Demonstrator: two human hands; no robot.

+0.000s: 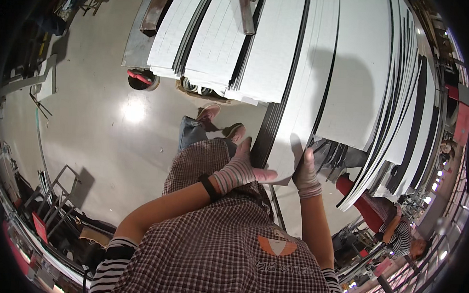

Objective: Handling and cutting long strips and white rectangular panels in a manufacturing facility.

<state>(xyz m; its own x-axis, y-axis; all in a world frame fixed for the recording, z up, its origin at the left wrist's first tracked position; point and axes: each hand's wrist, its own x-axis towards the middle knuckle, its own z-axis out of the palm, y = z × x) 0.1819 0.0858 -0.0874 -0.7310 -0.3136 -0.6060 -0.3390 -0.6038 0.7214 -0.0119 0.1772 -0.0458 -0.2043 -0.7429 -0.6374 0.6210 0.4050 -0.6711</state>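
Note:
A stack of long white strips with dark edges (294, 123) juts toward me, its near end between my two hands. My left hand (235, 171), in a striped glove with bare-looking fingertips, presses the left edge, its thumb across the near end. On the opposite side my right hand (306, 177), gloved too, holds the right edge with the thumb pointing up; its other fingers are mostly hidden. Further white strips (273, 48) lie left of this stack, and a wide white panel (354, 94) lies to its right.
Metal bars (245, 13) rest across the far strips. More strips (403, 127) fan out at the right, where another person (398, 232) stands. A dark round container with something red (141, 79) sits on the floor (104, 141) at the left. A metal frame (60, 191) stands lower left.

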